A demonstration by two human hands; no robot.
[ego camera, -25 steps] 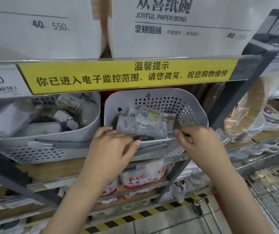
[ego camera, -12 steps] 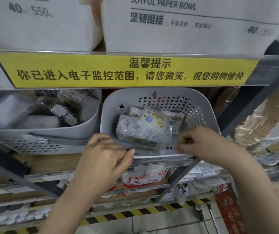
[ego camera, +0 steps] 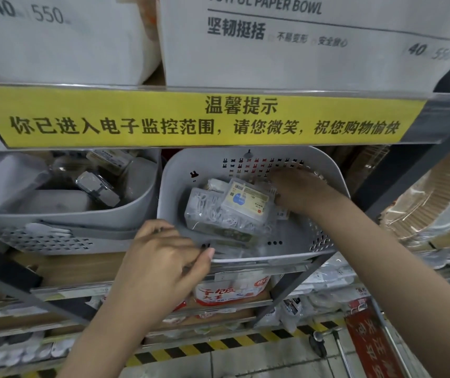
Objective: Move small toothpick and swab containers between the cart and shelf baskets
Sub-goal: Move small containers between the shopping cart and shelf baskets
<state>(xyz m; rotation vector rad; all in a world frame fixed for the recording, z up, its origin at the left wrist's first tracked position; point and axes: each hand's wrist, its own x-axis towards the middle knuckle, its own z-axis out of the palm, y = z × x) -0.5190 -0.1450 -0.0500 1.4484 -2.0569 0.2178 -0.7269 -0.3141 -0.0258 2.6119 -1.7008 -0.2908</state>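
Since half a second ago the right hand [ego camera: 297,193] has gone from the front rim of the grey basket [ego camera: 335,184] into it, toward the back right corner; its fingers are hidden behind the labelled clear container [ego camera: 248,200], so I cannot tell whether they grasp it or lie loose. That container leans on a second clear container of white picks [ego camera: 207,211], and both sit against the basket's left wall, leaving bare floor along the front and right edges. The left hand [ego camera: 163,257] stays at the basket's front left corner, fingers curled over the rim and gripping it, thumb along the front edge. The basket is tilted forward on its shelf, just under the yellow sign strip [ego camera: 204,118], so the opening above its back rim is narrow. Beside it on the left, nearly touching, stands a second grey basket [ego camera: 82,222] full of jars and packs. At the lower right corner, part of the cart frame [ego camera: 341,347] shows above the floor.
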